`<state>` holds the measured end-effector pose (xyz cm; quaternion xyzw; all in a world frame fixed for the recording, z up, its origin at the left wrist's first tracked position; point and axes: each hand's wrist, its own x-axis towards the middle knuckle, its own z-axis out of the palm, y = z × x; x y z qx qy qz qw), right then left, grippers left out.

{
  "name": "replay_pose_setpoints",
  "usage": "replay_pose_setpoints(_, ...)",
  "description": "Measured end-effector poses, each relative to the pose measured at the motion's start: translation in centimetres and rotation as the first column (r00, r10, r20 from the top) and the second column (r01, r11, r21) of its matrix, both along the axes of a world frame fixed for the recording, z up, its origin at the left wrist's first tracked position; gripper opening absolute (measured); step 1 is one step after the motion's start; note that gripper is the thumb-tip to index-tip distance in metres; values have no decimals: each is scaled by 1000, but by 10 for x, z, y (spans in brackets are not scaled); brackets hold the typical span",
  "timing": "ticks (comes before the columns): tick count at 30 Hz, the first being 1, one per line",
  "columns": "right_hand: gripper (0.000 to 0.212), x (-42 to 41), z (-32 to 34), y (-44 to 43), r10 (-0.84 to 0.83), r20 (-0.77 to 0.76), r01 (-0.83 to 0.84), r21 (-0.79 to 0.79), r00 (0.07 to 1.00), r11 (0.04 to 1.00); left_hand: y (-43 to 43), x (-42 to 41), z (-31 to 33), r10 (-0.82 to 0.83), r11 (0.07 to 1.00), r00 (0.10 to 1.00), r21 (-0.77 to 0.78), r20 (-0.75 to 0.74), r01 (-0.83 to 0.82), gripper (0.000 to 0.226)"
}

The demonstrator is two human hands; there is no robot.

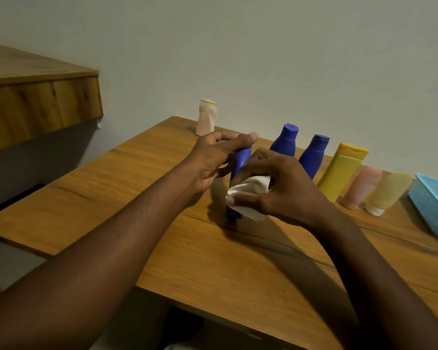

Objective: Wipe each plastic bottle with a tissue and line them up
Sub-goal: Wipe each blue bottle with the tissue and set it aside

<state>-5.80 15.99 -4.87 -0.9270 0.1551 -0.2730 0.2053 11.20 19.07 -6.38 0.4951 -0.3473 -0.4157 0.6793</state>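
Observation:
A blue plastic bottle (239, 162) stands tilted on the wooden table (162, 198). My left hand (213, 160) grips its upper part, thumb over the top. My right hand (278, 185) pinches a white tissue (250, 189) against the bottle's lower side. Behind them, along the wall, stand two blue bottles (285, 141) (314, 156), a yellow tube (340, 170), a pink tube (362, 188) and a pale yellow tube (387, 192) in a row. A white bottle (206, 117) stands apart at the table's far left corner.
A light blue plastic basket (433, 205) sits at the right edge with something blue inside. A wooden shelf (36, 97) juts out from the wall at upper left. The table's near edge runs diagonally across the bottom.

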Motion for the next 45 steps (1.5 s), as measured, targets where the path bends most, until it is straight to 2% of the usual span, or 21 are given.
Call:
replay_pose_setpoints(5, 21, 3, -3, 0, -181, 98, 187, -65, 979, 980, -1, 0, 1, 65, 998, 995, 2, 72, -66, 54)
replay_pose_setpoints(10, 23, 3, -9, -9, -321, 210, 326, 10, 923, 945, -2, 0, -2, 15, 1000, 994, -15, 111, -13, 49)
replay_pose_setpoints(16, 20, 4, -18, -19, -338, 295, 323, 97, 894, 941, -1, 2, -1, -68, 998, 988, -3, 137, 69, 28)
replay_pose_setpoints(20, 25, 7, -19, -20, -353, 335, 332, 122, 874, 936, 0, 3, 1, -106, 994, 987, 3, 122, 107, 24)
replay_pose_setpoints(26, 20, 8, -17, -20, -363, 413, 334, 142, 835, 932, -2, 5, 2, -135, 990, 985, -20, 107, 138, 17)
replay_pose_setpoints(29, 18, 10, -15, -15, -310, 437, 328, 38, 844, 944, -1, 4, 2, -129, 990, 981, -29, 147, 134, 19)
replay_pose_setpoints(32, 19, 14, -13, -8, -276, 351, 334, -115, 895, 936, -1, 6, 1, -99, 994, 983, -33, 155, 105, 23)
replay_pose_setpoints(36, 20, 15, -9, 5, -247, 70, 256, -266, 967, 929, 3, 4, 3, -75, 997, 986, -14, 150, 78, 24)
replay_pose_setpoints(40, 19, 4, -4, 6, -159, -164, 115, -250, 974, 961, 5, 2, 2, -66, 998, 991, -16, 114, 68, 23)
replay_pose_setpoints(42, 19, -2, 0, 3, -154, -192, 112, -217, 969, 970, 5, 3, 3, -68, 998, 990, -7, 120, 70, 23)
replay_pose_setpoints(45, 21, -6, 1, -1, -203, -98, 181, -197, 974, 964, 4, 4, 5, -68, 998, 987, 0, 143, 69, 20)
